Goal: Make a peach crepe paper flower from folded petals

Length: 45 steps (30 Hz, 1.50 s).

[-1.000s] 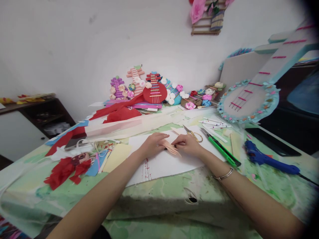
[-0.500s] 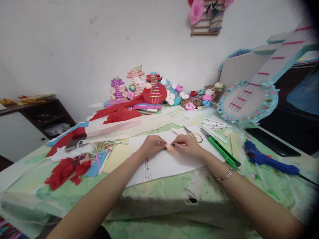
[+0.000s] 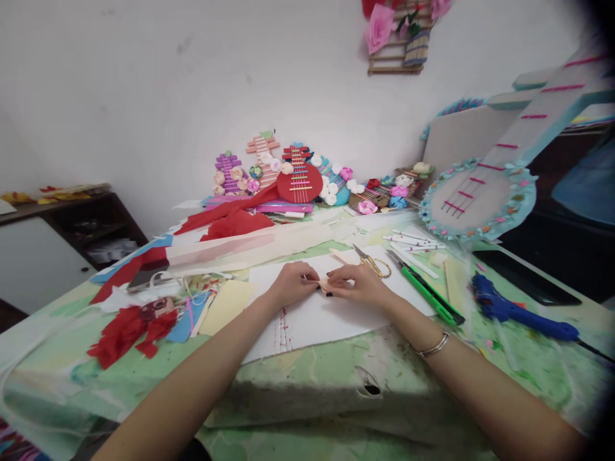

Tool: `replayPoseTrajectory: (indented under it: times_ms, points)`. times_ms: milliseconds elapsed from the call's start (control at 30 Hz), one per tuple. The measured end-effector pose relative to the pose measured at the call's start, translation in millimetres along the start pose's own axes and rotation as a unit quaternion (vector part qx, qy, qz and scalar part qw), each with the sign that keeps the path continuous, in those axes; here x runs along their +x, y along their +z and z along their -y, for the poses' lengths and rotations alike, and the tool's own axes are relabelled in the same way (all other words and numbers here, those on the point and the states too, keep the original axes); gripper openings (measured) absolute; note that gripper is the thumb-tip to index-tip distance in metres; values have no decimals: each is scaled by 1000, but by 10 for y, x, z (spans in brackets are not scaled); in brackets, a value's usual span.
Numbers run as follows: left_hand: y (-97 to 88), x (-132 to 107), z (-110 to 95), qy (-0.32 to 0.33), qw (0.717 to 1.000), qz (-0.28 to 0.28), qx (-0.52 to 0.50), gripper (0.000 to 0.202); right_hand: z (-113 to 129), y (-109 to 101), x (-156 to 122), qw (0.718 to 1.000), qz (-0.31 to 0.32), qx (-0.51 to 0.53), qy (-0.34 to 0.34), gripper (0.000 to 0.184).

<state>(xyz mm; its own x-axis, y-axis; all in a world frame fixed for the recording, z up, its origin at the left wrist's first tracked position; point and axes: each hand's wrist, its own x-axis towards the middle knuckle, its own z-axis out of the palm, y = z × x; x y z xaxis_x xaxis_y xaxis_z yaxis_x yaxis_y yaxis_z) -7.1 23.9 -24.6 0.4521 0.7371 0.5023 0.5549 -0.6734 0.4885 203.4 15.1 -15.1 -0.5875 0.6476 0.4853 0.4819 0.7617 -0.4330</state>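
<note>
Over a white board [image 3: 327,323] my two hands meet, fingertips close together. My left hand [image 3: 295,283] pinches one end of a small pale peach piece of paper [image 3: 323,283], perhaps crepe paper. At its other end, the fingers of my right hand [image 3: 358,285] are closed on it too; they hide part of the piece. Just behind my right hand lie gold-handled scissors [image 3: 375,261] and a pale peach strip [image 3: 340,255]. To its right rests a green utility knife [image 3: 427,291]. Red marks run along the board's lower left part.
A blue glue gun [image 3: 521,310] and a black phone [image 3: 526,276] lie at the right. A light-blue lute-shaped craft [image 3: 473,195] stands behind them. Red crepe paper [image 3: 118,330] and scraps lie left. Small decorated lutes [image 3: 298,182] line the wall.
The fingers of my right hand have shifted on the peach paper, which now shows less between my hands. My left hand keeps its pinch. The camera view has moved slightly.
</note>
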Motion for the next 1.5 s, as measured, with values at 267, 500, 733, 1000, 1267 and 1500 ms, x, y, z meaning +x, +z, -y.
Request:
replayPoseTrajectory:
  times_ms: [267, 500, 733, 1000, 1267, 1500]
  points:
    - [26, 2, 29, 3, 1000, -12, -3, 11, 24, 27, 2, 996, 36, -83, 7, 16]
    - [43, -2, 35, -30, 999, -3, -34, 9, -53, 78, 27, 994, 7, -53, 92, 29]
    - [17, -4, -57, -66, 998, -18, 14, 21, -62, 101, 5, 992, -38, -59, 101, 27]
    - [58, -26, -66, -70, 997, 17, 32, 10, 0, 114, 5, 995, -28, -15, 95, 22]
    - [21, -27, -86, -20, 997, 59, 48, 13, -38, 131, 0, 992, -39, 7, 118, 24]
    - [5, -2, -177, -28, 990, 122, 59, 19, 8, 100, 18, 991, -7, 42, 124, 21]
